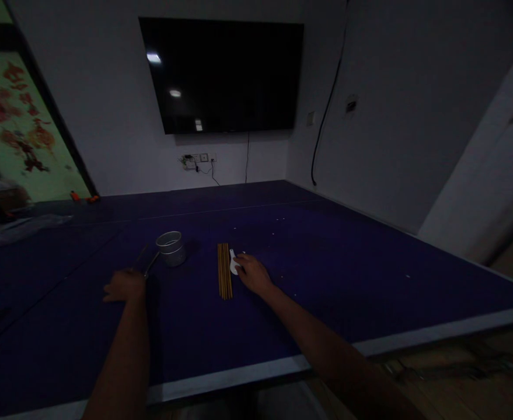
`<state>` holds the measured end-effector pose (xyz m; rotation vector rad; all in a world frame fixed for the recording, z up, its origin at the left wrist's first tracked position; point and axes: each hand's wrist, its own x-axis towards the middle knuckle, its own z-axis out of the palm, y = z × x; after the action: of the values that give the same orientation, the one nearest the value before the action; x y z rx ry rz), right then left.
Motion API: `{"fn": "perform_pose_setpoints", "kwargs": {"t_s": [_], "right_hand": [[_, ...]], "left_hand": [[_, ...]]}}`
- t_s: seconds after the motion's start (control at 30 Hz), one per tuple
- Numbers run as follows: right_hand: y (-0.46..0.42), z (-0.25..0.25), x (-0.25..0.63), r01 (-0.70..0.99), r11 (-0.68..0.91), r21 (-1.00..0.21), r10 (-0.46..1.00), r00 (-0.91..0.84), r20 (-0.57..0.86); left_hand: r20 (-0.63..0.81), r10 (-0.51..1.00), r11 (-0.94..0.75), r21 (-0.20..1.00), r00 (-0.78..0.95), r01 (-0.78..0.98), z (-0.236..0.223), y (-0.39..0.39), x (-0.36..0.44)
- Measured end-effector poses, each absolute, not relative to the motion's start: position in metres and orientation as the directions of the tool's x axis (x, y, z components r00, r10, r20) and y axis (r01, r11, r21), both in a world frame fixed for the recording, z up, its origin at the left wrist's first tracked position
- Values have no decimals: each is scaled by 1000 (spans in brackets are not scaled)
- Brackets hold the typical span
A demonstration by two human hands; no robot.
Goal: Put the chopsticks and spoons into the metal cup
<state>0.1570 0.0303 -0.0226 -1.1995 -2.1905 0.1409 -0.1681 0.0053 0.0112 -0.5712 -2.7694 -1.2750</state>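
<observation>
My left hand [125,284] is on the left part of the table, its fingers partly hidden and curled around a thin utensil [141,255] that points away from me. Beside its wrist lies a metal spoon [151,266], slanting toward a silver metal cup [172,249] that stands upright. In the middle, several wooden chopsticks [224,273] lie side by side in a row, pointing away from me. Just right of them, my right hand [253,273] has its fingertips closed on a white soup spoon [233,263]. A small white part shows behind the right fingers.
The purple tabletop [335,274] has a pale front edge and several small white specks. At the far left are clear plastic wrap [16,230] and orange-handled items [75,196]. A large television [225,76] hangs on the wall behind. The room is dim.
</observation>
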Motion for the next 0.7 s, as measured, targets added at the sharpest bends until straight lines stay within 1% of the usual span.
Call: {"fn": "perform_pose_setpoints", "kwargs": {"t_s": [0.07, 0.17, 0.23, 0.3, 0.37, 0.43, 0.53, 0.63, 0.7], "right_hand": [[31, -22, 157, 722, 583, -373, 788, -390, 477], [31, -23, 156, 717, 588, -374, 781, -384, 493], [31, -23, 155, 715, 587, -381, 777, -363, 515], [31, -23, 155, 705, 591, -393, 768, -343, 541], [30, -22, 154, 687, 603, -406, 758, -334, 560], [27, -19, 154, 667, 615, -421, 751, -334, 569], [22, -14, 154, 645, 625, -439, 747, -332, 576], [17, -10, 155, 630, 640, -439, 734, -334, 591], [13, -7, 156, 611, 659, -437, 716, -333, 613]], "left_hand": [[252, 248, 515, 784, -935, 348, 14, 1, -164], [437, 114, 290, 844, -892, 451, 21, -3, -158], [563, 39, 142, 815, -826, 562, 28, -4, -150], [659, 21, 47, 751, -752, 659, 35, -5, -136], [719, 66, -11, 694, -692, 720, 40, -6, -116], [777, 190, -82, 622, -600, 779, 40, -8, -89], [841, 349, -255, 510, -413, 821, 29, -11, -47], [860, 477, -467, 421, -180, 778, 14, -16, -13], [830, 552, -546, 433, -81, 717, 7, -20, 2]]}}
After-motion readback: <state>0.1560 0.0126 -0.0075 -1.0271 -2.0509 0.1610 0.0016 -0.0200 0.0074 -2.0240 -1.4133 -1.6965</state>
